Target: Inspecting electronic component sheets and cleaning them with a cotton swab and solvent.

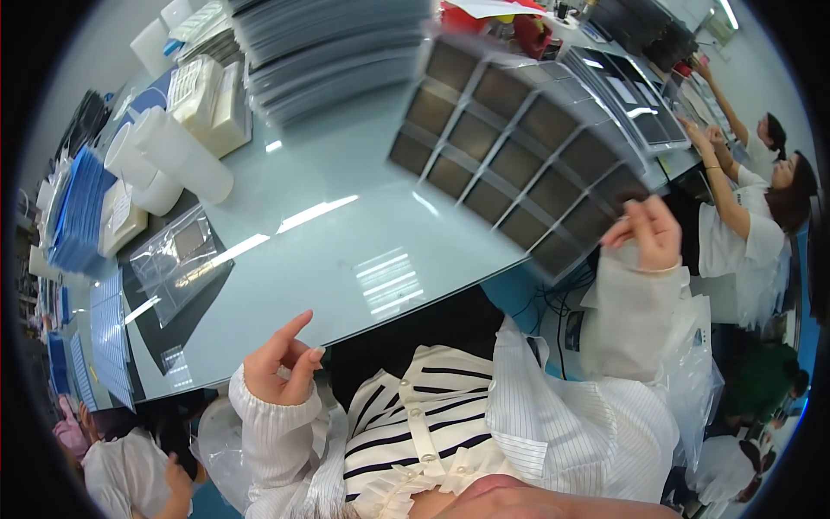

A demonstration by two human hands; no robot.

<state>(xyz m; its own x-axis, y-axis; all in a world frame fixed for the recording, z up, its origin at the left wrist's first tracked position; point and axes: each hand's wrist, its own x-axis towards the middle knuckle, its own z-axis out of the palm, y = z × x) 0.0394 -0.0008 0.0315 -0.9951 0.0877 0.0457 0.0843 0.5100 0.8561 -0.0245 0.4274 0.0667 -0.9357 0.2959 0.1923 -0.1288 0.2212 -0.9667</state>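
Note:
My right hand (647,232) pinches the near right corner of a thin sheet (510,160) with a grid of dark brownish squares divided by pale strips. The sheet hangs tilted over the right side of the table, and its edges are slightly blurred. My left hand (281,362) is at the table's front edge, with its index finger and thumb apart and nothing between them. Beyond the hands, a tall stack of grey sheets (333,65) stands at the back of the glass-topped table (337,233).
On the left are white bottles (186,156), pale boxes (207,99), blue stacked sheets (82,208) and a clear plastic bag (177,259) on a dark sheet. A tray with dark panels (627,95) lies at the back right. Other people (752,199) work nearby.

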